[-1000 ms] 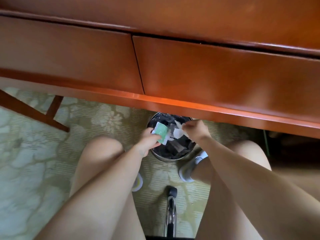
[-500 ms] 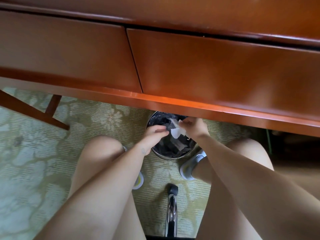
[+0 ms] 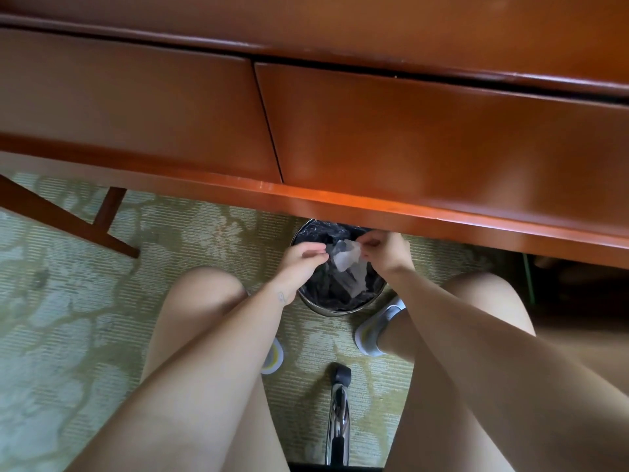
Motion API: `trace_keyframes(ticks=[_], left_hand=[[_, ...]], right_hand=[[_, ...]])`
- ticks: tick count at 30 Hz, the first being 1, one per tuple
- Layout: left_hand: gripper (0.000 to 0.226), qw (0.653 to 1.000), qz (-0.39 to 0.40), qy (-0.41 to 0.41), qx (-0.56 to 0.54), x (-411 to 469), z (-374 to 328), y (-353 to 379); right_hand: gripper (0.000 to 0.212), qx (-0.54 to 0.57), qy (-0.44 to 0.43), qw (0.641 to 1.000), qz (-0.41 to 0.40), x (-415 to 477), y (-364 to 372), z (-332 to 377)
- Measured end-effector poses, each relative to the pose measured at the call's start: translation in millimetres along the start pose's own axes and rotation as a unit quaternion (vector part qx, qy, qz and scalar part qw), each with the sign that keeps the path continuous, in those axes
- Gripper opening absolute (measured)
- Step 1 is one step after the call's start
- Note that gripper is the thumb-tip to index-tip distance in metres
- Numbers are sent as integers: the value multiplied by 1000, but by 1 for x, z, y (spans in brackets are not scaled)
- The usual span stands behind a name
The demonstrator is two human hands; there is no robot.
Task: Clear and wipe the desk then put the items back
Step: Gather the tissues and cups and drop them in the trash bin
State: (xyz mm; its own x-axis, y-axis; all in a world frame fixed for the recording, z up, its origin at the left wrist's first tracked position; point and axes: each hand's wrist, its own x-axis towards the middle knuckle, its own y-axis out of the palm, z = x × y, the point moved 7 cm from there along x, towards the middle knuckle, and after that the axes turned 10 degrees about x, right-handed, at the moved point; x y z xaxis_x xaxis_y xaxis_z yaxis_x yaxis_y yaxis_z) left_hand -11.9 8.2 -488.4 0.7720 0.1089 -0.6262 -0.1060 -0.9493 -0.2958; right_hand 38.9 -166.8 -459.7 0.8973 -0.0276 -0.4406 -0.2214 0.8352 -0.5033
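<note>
Packet gone, hands (image 3: 299,264) (image 3: 388,253) apparently pinching wipe (image 3: 345,257)

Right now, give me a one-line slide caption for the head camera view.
Left hand and right hand hold a crumpled tissue over the lined bin under the wooden desk.

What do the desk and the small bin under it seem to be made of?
Desk: reddish-brown wood or veneer, glossy lacquer; light glints along its lower edge. Bin: likely polished metal, its wall shines; crinkled black plastic liner inside.
</note>
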Motion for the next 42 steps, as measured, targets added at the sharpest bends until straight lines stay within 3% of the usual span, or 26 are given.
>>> trace_keyframes(ticks=[6,21,30,36,42], left_hand=[[31,1000,-3,-2,-2,-2,0,-1],[34,997,0,50,53,-53,-21,-26],[28,990,-14,117,80,-131,-58,-81],[20,960,-125,223,112,-191,-104,-154],[14,902,-291,298,111,-249,-157,-239]], right_hand=[[32,19,25,999,11,-2,3,-5],[30,-34,-6,995,92,-52,16,24],[22,-56,-111,982,144,-112,19,97],[19,-56,-220,957,182,-157,12,182],[32,-44,-359,913,189,-204,2,287]])
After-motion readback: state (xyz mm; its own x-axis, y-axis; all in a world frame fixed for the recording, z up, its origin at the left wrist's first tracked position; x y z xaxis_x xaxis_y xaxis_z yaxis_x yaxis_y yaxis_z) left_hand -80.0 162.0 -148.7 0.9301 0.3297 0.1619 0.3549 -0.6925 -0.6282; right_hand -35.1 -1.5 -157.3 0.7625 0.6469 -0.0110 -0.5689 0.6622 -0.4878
